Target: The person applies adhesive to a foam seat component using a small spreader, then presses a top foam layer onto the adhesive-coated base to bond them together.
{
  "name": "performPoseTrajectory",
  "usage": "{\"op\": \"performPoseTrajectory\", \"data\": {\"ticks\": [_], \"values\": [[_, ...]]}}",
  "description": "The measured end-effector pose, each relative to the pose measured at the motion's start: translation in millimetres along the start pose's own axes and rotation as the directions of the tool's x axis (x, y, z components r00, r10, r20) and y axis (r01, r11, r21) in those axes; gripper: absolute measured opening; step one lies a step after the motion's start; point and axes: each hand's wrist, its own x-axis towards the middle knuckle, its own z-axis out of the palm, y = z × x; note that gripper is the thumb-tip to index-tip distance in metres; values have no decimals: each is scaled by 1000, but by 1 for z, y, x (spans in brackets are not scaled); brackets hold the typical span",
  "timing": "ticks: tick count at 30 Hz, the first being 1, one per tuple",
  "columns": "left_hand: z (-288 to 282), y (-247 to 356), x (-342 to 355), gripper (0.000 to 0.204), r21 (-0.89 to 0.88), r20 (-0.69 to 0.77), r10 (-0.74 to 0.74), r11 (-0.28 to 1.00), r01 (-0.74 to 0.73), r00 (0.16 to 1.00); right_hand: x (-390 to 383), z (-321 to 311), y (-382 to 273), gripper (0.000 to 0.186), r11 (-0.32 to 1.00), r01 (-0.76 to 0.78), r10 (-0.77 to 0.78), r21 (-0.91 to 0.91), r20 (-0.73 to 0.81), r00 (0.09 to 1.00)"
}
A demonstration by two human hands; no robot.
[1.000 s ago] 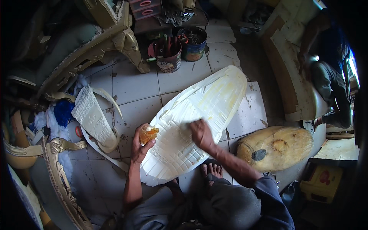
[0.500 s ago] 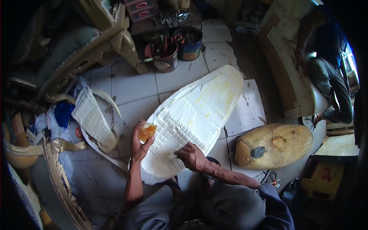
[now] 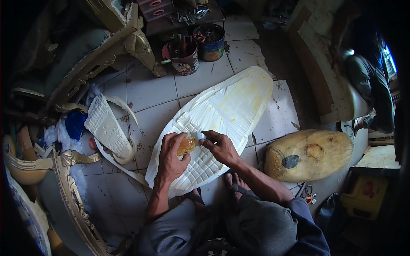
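We saw the left hand [image 3: 171, 157] curled around an amber packet [image 3: 186, 146] and the right hand [image 3: 221, 148] pinching a small pale piece [image 3: 200, 135] by its edge, presumably held close so the two could meet. Below them the white pad [image 3: 232, 111] lay on the tiles [image 3: 149, 91], probably for easy reach, with the yellowed oval [image 3: 331, 155] apart at right.
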Motion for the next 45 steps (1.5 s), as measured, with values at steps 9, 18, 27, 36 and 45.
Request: {"op": "performPoseTrajectory", "data": {"ticks": [9, 18, 27, 36, 45], "values": [[5, 4, -3, 70, -14, -7, -39, 999, 39, 999, -7, 2, 3, 51, 999, -38, 38, 22, -6, 999], [12, 3, -4, 72, -48, -17, -29, 998, 28, 999, -8, 2, 5, 46, 998, -58, 58, 24, -2, 998], [43, -31, -14, 72, -114, -95, -175, 980, 164, 980, -12, 3, 26, 36, 996, 43, -52, 75, 122, 991], [89, -83, -41, 65, -643, 51, -390, 692, 329, 919, 80, -88, 98, 26, 677, 259, -599, -689, -311, 738], [83, -75, -48, 68, -655, 65, -436, 660, 368, 898, 35, -53, 104, 32, 630, 460, -591, -625, -3, 806]]}}
